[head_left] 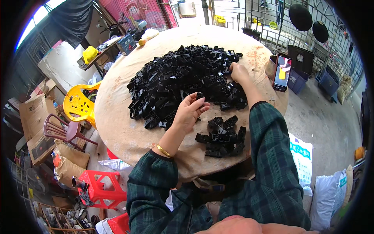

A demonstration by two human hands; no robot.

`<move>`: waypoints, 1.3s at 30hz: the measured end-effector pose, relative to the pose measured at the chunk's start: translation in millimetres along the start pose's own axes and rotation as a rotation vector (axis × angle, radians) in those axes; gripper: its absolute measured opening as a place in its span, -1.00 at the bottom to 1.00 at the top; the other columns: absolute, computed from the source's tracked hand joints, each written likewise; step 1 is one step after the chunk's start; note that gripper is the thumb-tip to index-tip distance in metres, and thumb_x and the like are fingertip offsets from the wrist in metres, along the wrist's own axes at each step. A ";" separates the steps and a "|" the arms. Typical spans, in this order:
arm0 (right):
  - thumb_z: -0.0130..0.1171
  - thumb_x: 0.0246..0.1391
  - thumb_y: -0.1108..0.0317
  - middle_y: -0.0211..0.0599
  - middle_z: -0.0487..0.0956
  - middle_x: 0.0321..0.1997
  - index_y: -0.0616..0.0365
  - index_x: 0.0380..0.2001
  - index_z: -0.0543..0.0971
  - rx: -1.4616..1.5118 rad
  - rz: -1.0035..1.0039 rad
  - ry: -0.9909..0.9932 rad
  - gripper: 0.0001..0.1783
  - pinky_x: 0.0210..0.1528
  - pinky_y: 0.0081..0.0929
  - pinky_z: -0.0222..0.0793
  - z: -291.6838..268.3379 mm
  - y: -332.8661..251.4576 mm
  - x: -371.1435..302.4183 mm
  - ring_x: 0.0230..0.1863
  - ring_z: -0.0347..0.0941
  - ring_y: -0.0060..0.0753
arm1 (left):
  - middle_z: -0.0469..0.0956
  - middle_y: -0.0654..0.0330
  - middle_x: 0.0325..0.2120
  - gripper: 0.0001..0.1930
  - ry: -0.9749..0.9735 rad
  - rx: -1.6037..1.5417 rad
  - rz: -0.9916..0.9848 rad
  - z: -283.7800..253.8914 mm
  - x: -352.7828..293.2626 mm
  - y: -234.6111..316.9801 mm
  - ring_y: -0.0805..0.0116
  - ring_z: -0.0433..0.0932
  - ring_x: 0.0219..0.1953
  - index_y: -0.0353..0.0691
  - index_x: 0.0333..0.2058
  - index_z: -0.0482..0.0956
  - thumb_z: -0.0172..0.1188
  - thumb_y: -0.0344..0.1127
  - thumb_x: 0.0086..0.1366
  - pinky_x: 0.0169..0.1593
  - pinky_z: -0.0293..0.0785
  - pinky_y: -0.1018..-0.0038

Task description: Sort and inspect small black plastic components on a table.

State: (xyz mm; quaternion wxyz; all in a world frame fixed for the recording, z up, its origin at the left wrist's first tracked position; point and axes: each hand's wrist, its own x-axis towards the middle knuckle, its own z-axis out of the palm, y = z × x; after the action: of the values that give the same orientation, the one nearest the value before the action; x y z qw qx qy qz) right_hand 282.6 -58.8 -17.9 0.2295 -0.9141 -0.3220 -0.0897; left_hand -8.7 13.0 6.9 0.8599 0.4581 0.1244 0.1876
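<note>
A large heap of small black plastic parts [171, 74] covers the middle of the round table. My left hand [189, 111] is raised at the heap's near edge, palm turned up, with a small black plastic part [200, 95] pinched between thumb and fingertips. At the heap's right edge my right hand [239, 73] reaches down, its fingers drawn together against the black pieces. What lies between those fingertips is hidden. A smaller group of black plastic parts [221, 137] sits between my forearms, nearer to me.
A beige cloth [117, 101] covers the round table. At its right edge a phone [282, 72] stands upright against a cylindrical container [270, 66]. A yellow chair [80, 102], a brown chair [70, 128] and a red stool [103, 189] are on the left; white sacks [327, 195] are on the right.
</note>
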 end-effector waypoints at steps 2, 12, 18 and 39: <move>0.28 -0.24 0.35 -0.16 0.59 -0.32 0.10 -0.31 0.59 0.022 0.000 -0.033 -0.69 -0.19 -0.40 0.41 -7.8 10.2 -0.5 -0.28 0.52 -0.18 | 0.46 0.19 -0.33 -0.73 -0.012 0.106 0.033 -1.9 2.8 -3.2 0.37 0.51 -0.29 -0.34 -0.12 0.34 0.09 -0.41 0.22 -0.21 0.50 0.51; 0.17 -0.18 0.38 -0.15 0.60 -0.34 0.11 -0.33 0.61 0.188 -0.119 -0.053 -0.75 -0.17 -0.45 0.42 -25.4 38.0 16.5 -0.28 0.53 -0.26 | 0.48 0.23 -0.32 -0.70 0.011 0.303 0.100 3.3 2.4 -8.2 0.54 0.46 -0.37 -0.34 -0.12 0.44 0.14 -0.35 0.20 -0.29 0.46 0.59; 0.10 -0.14 0.41 -0.19 0.59 -0.27 0.09 -0.24 0.59 0.090 -0.150 -0.066 -0.70 -0.13 -0.40 0.41 -1.9 1.8 30.7 -0.23 0.52 -0.18 | 0.50 0.28 -0.41 -0.67 0.034 0.601 0.195 -0.6 -1.8 -9.3 0.61 0.42 -0.41 -0.37 -0.10 0.44 0.17 -0.36 0.17 -0.32 0.40 0.65; -0.01 -0.16 0.53 -0.08 0.52 -0.10 0.02 -0.05 0.47 0.145 0.013 -0.028 -0.51 -0.03 -0.31 0.34 29.9 -8.4 63.7 -0.05 0.44 -0.11 | 0.56 0.21 -0.40 -0.68 0.042 0.705 0.318 6.3 -1.3 -18.4 0.55 0.48 -0.37 -0.39 -0.15 0.48 0.22 -0.38 0.12 -0.27 0.41 0.62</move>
State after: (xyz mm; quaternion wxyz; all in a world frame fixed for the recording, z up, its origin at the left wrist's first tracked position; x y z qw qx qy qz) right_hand 327.3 -3.9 -21.3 0.2909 -0.8984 -0.3250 -0.0517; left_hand -3.6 -1.6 -5.0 0.6071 0.7353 0.1261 0.2735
